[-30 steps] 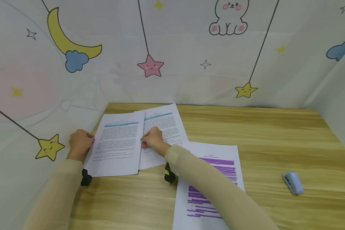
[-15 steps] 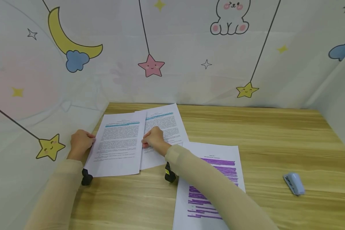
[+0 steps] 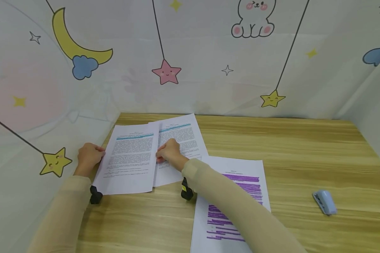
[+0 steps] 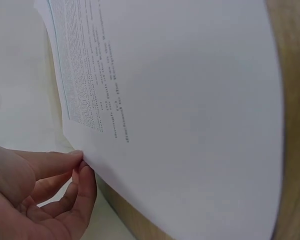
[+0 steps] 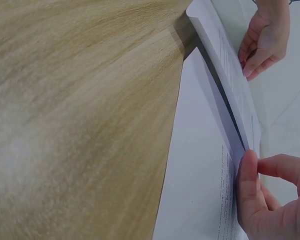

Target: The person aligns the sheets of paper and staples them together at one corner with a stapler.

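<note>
A printed sheet of paper [image 3: 131, 154] with blue highlighted lines near its top is held between both hands at the left of the table. My left hand [image 3: 89, 158] pinches its left edge between thumb and fingers, as the left wrist view shows up close. At the right edge, my right hand [image 3: 169, 154] pinches the same sheet. The right wrist view shows this sheet raised above a second blue-highlighted sheet [image 5: 195, 150], which lies partly under it on the table. Part of the second sheet is hidden by the right hand and the upper sheet.
Beneath the right forearm lies paper with purple highlighting [image 3: 234, 168], partly covered by the sleeve. A light blue stapler [image 3: 324, 202] sits on the wooden table [image 3: 288, 140] at the right. A patterned white curtain [image 3: 209, 95] hangs along the back and sides.
Almost nothing differs. Both hands keep their hold on the sheet, and its right edge shifts very slightly; the view itself has moved a little.
</note>
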Available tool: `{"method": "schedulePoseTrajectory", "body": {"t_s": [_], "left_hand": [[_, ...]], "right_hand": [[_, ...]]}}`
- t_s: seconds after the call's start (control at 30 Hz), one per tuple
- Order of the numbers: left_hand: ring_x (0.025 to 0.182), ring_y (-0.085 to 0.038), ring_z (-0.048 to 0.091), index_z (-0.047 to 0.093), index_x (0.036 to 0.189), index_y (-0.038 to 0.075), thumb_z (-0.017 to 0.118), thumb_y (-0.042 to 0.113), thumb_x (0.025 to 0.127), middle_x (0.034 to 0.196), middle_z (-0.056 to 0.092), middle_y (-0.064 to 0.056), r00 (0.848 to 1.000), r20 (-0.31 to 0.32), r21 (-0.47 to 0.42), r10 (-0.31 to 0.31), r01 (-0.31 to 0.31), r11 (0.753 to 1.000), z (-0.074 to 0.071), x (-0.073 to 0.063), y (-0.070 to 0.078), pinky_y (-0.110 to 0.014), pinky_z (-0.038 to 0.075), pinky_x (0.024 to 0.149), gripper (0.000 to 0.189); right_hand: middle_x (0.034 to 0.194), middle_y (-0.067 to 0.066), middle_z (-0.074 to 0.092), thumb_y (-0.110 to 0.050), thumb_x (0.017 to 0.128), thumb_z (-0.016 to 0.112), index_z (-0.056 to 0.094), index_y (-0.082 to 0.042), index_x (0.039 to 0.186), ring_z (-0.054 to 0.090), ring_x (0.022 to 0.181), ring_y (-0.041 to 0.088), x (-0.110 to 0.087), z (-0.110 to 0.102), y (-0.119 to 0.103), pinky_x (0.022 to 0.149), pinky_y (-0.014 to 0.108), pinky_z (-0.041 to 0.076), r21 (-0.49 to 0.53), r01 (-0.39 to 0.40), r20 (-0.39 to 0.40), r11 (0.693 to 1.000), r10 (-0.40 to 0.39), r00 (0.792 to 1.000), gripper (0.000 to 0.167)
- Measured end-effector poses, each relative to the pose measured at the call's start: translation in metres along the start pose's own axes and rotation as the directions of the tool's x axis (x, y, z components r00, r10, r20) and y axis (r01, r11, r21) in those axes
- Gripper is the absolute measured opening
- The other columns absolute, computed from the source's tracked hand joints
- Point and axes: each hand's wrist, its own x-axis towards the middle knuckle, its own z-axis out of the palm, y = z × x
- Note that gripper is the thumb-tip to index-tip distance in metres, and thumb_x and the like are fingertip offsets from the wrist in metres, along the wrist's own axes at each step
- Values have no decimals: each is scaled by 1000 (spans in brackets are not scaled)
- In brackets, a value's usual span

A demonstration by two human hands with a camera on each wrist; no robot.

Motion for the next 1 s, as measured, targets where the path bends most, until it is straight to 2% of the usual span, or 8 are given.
{"method": "schedulePoseTrajectory", "body": {"t_s": [0.3, 0.57, 0.77, 1.0], "left_hand": [[86, -39, 60, 65, 106, -15, 61, 3, 96, 103, 63, -32, 1000, 25, -40, -2, 3, 999, -3, -2, -1, -31, 50, 57, 22], [87, -37, 59, 64, 110, -15, 60, 5, 97, 106, 62, -33, 998, 54, -70, -19, 22, 997, -5, -1, -3, -27, 48, 57, 24], [87, -36, 60, 61, 115, -15, 59, 6, 99, 109, 61, -32, 996, 81, -96, -36, 43, 994, -4, 0, -2, -31, 52, 64, 27], [90, -36, 58, 61, 117, -15, 59, 7, 99, 112, 60, -33, 995, 95, -106, -15, 25, 994, -5, -4, 3, -33, 51, 67, 28]], "right_hand": [[65, 14, 67, 11, 80, 75, 67, 4, 82, 71, 61, 27, 0, 1, 0, 58, 31, 61, 24, -7, -1, 1000, 7, 1000, 10], [65, 15, 67, 12, 79, 75, 67, 4, 80, 73, 66, 30, -2, -2, -4, 63, 35, 62, 46, -5, -3, 999, 6, 1000, 11], [69, 17, 70, 12, 79, 75, 70, 6, 80, 73, 70, 31, -6, -9, -6, 65, 33, 62, 56, 2, 7, 998, -3, 1000, 8], [72, 18, 71, 10, 80, 75, 72, 8, 84, 73, 68, 30, -8, -17, -7, 66, 32, 62, 47, 30, 36, 998, -31, 999, 5]]}}
